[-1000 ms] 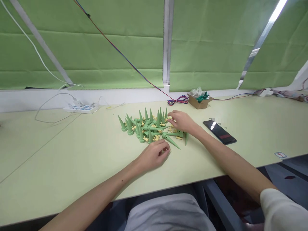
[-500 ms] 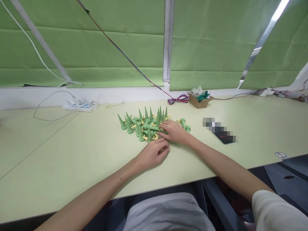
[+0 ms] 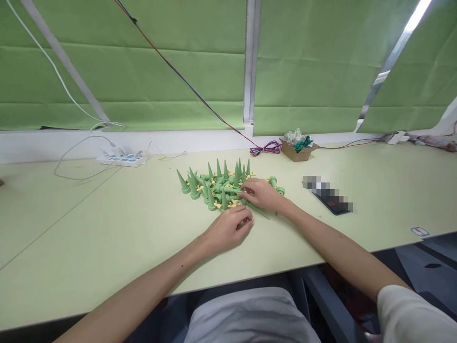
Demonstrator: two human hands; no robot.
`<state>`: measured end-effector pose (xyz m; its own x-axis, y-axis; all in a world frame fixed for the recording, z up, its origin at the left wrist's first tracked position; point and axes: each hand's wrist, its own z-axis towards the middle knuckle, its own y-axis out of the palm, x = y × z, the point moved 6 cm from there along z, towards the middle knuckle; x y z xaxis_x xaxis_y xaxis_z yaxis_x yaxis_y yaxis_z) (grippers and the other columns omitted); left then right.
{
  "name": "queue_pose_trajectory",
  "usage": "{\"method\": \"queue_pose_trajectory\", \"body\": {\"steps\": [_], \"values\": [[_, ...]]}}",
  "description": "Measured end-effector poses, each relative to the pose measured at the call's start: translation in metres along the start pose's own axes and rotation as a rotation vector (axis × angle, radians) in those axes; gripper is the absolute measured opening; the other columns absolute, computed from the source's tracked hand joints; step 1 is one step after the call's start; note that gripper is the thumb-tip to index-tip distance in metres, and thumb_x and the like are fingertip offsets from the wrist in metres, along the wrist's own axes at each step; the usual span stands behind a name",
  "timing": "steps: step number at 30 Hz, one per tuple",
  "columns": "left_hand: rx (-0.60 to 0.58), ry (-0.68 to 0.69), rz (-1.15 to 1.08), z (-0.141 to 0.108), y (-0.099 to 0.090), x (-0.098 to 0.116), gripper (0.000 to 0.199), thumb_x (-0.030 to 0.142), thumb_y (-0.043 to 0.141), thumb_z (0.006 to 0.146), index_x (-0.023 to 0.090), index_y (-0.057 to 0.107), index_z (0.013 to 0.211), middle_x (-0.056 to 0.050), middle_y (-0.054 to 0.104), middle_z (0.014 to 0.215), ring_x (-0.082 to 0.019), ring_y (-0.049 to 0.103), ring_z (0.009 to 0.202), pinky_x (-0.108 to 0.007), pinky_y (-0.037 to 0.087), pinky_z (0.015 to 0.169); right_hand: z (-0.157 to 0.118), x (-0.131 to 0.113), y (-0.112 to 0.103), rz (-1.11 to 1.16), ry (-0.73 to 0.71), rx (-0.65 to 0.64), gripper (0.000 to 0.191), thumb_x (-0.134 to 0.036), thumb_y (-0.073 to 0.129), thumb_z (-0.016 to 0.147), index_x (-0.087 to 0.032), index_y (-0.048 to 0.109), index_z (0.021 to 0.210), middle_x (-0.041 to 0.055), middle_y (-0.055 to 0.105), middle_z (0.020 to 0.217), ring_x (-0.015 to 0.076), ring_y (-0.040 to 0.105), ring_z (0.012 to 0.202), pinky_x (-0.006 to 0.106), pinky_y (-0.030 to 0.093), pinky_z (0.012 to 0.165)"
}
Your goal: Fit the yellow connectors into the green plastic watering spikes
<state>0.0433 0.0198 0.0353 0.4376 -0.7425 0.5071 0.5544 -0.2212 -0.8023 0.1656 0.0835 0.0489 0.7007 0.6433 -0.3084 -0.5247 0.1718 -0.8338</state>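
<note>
A heap of green plastic cones (image 3: 211,199) and small yellow plastic pieces (image 3: 233,203) lies on the table, some cones standing with tips up, others on their sides. Over the heap's right side, my right hand (image 3: 264,194) has thumb and fingers closed at the thin end of a lying green cone (image 3: 228,189). Just in front of the heap rests my left hand (image 3: 230,227), its fingers curled towards the thumb; whatever may be inside is hidden. Beneath my right hand, a long thin green cone (image 3: 260,211) points towards me.
A phone (image 3: 332,202), partly blurred out, lies to the right. Behind the heap are a small cardboard box (image 3: 298,153) with a green bundle and clear plastic, and a coiled red-blue cable (image 3: 266,148). A power strip (image 3: 123,159) with cords sits back left.
My right hand has shifted slightly right and back over the heap, showing more of the thin cone beneath it. My left hand stays almost still. The whole view has shifted a little.
</note>
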Motion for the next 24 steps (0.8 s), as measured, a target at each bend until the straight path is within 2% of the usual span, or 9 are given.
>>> {"method": "queue_pose_trajectory", "body": {"steps": [6,10,14,17,20,24], "values": [[0.051,-0.054,0.033,0.001,-0.005,-0.004,0.017,0.017,0.047,0.094,0.017,0.061,0.083,-0.003,0.059,0.085,-0.014,0.054,0.07,-0.028,0.041,0.065,-0.003,0.008,-0.016,0.062,0.047,0.016,0.012,-0.023,0.055,0.094,-0.018,0.061,0.085,0.0019,0.065,0.075,0.0147,0.054,0.066,0.025,0.037,0.066],[0.087,-0.079,0.025,0.001,-0.007,-0.007,0.014,0.018,0.048,0.094,0.018,0.061,0.091,-0.006,0.063,0.099,-0.016,0.056,0.073,-0.03,0.043,0.066,-0.005,0.011,-0.021,0.026,0.052,-0.015,0.011,-0.025,0.058,0.091,-0.018,0.06,0.082,0.0014,0.065,0.074,0.0146,0.055,0.066,0.025,0.036,0.064],[0.105,-0.08,0.02,0.001,-0.007,-0.009,0.013,0.019,0.049,0.094,0.019,0.062,0.093,-0.006,0.063,0.099,-0.017,0.057,0.075,-0.031,0.043,0.066,-0.006,0.01,-0.017,-0.031,0.085,-0.06,0.015,-0.034,0.065,0.088,-0.019,0.061,0.088,0.0018,0.069,0.077,0.0167,0.058,0.068,0.027,0.036,0.066],[0.099,-0.085,0.037,0.001,-0.007,-0.009,0.012,0.019,0.049,0.094,0.019,0.061,0.091,-0.006,0.061,0.095,-0.018,0.058,0.079,-0.031,0.044,0.068,-0.007,0.007,-0.011,-0.081,0.113,-0.089,0.023,-0.037,0.07,0.084,-0.019,0.06,0.093,0.0028,0.072,0.08,0.0199,0.061,0.072,0.03,0.038,0.073],[0.095,-0.082,0.037,0.001,-0.007,-0.009,0.013,0.018,0.049,0.094,0.019,0.061,0.09,-0.006,0.061,0.095,-0.019,0.058,0.083,-0.031,0.043,0.07,-0.008,0.004,-0.005,-0.098,0.138,-0.117,0.029,-0.033,0.072,0.081,-0.018,0.057,0.101,0.0026,0.072,0.079,0.0228,0.063,0.075,0.033,0.039,0.077],[0.099,-0.072,0.017,0.0,-0.006,-0.008,0.014,0.016,0.048,0.094,0.018,0.062,0.09,-0.006,0.061,0.093,-0.019,0.058,0.084,-0.031,0.043,0.07,-0.01,0.0,0.0,-0.037,0.149,-0.153,0.031,-0.027,0.07,0.082,-0.018,0.054,0.107,0.0011,0.071,0.076,0.0213,0.063,0.071,0.03,0.039,0.071]]}}
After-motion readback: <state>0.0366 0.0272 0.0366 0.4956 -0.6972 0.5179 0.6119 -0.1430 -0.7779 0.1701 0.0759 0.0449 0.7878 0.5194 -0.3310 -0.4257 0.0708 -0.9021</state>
